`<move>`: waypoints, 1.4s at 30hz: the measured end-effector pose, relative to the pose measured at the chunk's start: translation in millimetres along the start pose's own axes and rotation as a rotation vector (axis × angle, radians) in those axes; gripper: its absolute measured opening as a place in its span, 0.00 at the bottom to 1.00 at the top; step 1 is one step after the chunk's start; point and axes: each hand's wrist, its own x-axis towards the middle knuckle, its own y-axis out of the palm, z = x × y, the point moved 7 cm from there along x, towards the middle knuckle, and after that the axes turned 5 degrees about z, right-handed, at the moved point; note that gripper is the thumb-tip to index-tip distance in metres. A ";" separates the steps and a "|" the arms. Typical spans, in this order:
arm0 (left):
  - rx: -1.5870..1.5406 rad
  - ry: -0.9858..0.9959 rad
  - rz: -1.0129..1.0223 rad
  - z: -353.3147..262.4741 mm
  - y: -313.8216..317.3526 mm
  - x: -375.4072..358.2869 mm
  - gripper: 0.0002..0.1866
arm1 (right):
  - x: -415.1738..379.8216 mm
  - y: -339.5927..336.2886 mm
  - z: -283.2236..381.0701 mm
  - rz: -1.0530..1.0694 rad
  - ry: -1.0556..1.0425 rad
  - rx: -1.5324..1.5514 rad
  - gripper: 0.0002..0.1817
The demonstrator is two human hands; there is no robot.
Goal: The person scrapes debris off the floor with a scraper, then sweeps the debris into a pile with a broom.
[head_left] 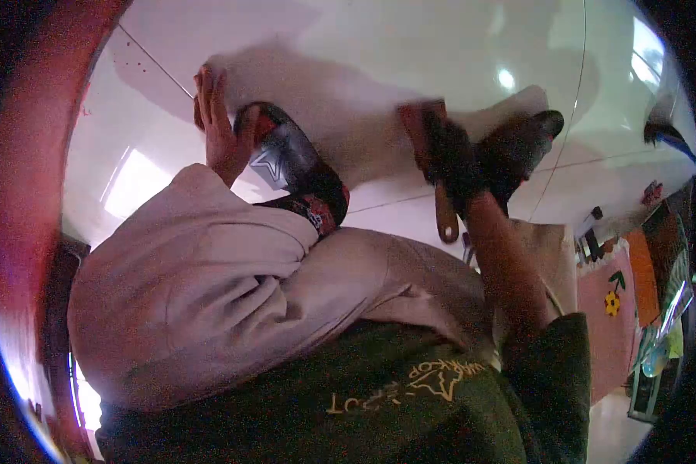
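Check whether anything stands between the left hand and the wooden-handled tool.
Yes: the left foot, in dark footwear, stands close beside the left hand. Past that foot, only shadowed floor shows before the wooden-handled tool, held in the right hand.

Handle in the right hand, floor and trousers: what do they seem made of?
Handle: probably wood, smooth-looking; it is brown with a holed end, though plastic is possible. Floor: likely glazed tile, glossy; it shows bright reflections and thin straight joints. Trousers: fabric, matt; they fold softly, but the fibre cannot be told.
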 end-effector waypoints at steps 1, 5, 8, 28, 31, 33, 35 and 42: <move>-0.012 -0.015 -0.032 -2.0 -1.2 -0.1 0.32 | -3.3 -0.9 -0.8 0.000 0.006 -0.003 0.24; 0.033 -0.045 0.029 2.8 -1.5 -3.5 0.32 | -2.7 1.9 -22.5 -0.044 0.189 0.312 0.10; -0.007 -0.024 -0.052 2.3 0.1 -3.0 0.32 | -4.2 -3.8 0.3 -0.047 -0.212 -0.247 0.11; -0.003 -0.017 -0.045 -9.6 2.6 -8.0 0.30 | 28.0 -79.8 -109.8 -0.369 -0.249 0.186 0.10; 0.033 -0.007 -0.041 -5.4 6.0 -7.9 0.31 | 0.2 -130.3 -92.7 -0.560 -0.462 -0.119 0.10; 0.019 -0.004 -0.050 -8.2 5.1 -4.2 0.30 | -10.1 -145.6 -78.3 -0.357 -0.416 0.038 0.10; 0.007 0.002 -0.037 -11.1 4.8 -6.2 0.30 | -25.2 -138.0 -102.3 -0.192 0.094 1.196 0.10; 0.116 0.020 -0.023 -19.2 5.7 -4.3 0.30 | -3.2 -170.4 -144.2 -0.232 0.119 0.477 0.19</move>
